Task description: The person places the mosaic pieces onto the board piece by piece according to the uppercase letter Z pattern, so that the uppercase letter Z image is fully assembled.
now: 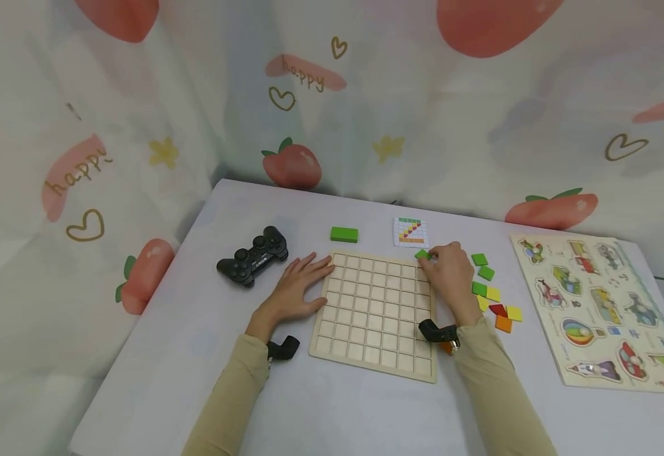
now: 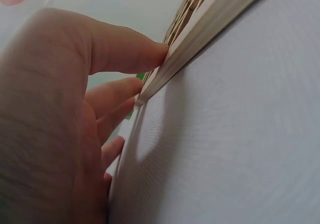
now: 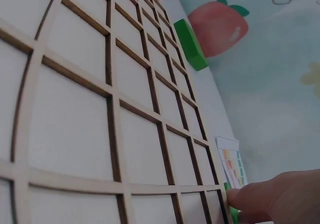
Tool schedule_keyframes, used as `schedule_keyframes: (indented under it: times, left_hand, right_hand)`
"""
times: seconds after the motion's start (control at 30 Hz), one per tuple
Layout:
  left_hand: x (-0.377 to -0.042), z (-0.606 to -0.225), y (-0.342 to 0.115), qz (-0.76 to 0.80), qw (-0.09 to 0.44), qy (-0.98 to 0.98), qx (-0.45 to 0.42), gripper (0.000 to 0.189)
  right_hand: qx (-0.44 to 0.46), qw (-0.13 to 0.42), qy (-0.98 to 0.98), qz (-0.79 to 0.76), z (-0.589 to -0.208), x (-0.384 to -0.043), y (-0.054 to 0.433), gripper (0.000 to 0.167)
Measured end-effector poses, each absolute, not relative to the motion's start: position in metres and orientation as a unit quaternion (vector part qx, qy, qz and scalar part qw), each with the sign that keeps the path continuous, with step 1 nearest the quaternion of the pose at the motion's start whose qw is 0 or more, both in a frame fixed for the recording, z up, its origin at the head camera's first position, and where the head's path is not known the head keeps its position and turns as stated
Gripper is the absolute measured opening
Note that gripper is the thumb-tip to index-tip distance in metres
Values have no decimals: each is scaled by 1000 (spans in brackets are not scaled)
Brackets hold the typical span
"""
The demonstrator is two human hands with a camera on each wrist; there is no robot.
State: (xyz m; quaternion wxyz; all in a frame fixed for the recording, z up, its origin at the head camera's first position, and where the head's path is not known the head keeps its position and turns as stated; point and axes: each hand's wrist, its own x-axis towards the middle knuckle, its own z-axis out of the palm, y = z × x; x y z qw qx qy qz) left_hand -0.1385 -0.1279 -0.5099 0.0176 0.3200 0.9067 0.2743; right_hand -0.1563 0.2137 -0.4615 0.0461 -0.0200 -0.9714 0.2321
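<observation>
A wooden grid board (image 1: 374, 310) with square cells lies flat on the table, no tiles in the cells that show. My left hand (image 1: 294, 292) touches its left edge with fingers spread; in the left wrist view the thumb (image 2: 150, 56) rests against the rim. At the board's far right corner my right hand (image 1: 451, 272) pinches a small green tile (image 1: 422, 254) between thumb and fingers. In the right wrist view the fingers (image 3: 260, 196) partly hide that tile. Behind the board lies a card (image 1: 411, 233) printed with a coloured grid pattern.
Right of my right hand lie several loose tiles, among them green (image 1: 485, 273), yellow (image 1: 514, 313), red (image 1: 498, 310) and orange (image 1: 503, 323). A green block (image 1: 344, 234) sits behind the board. A black game controller (image 1: 254, 256) lies left, a picture puzzle board (image 1: 605, 310) far right.
</observation>
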Motion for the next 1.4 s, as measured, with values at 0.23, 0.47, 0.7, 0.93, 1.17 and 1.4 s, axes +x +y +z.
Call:
schedule_keyframes:
  times: [0.23,0.47,0.7,0.93,1.17,1.4]
  left_hand:
    - [-141,-509,-128,260,22,914,312,71]
    - [-141,-508,-127,267,31,914,305,71]
    - [-141,-510,-125,268,28,915,300,72]
    - [-140,-510,-123,271,28,912,305,71]
    - [-139,-507,-126,264,37,916,300,71]
    - [-139,-508,-127,266,33,916,300,71]
  right_hand:
    - [-38,49,-966,250,-458,-166,210,26]
    - [-15,74,-946,316,-453,-172,182,14]
    - [83,-4,-888,452,-458,-175,126,16]
    - [55,-43,-905,420,-460,-173,109,14]
    - [55,-69,-911,402,-462,-176,106,17]
    - [53,-67,-917,389,-462,-177,104,16]
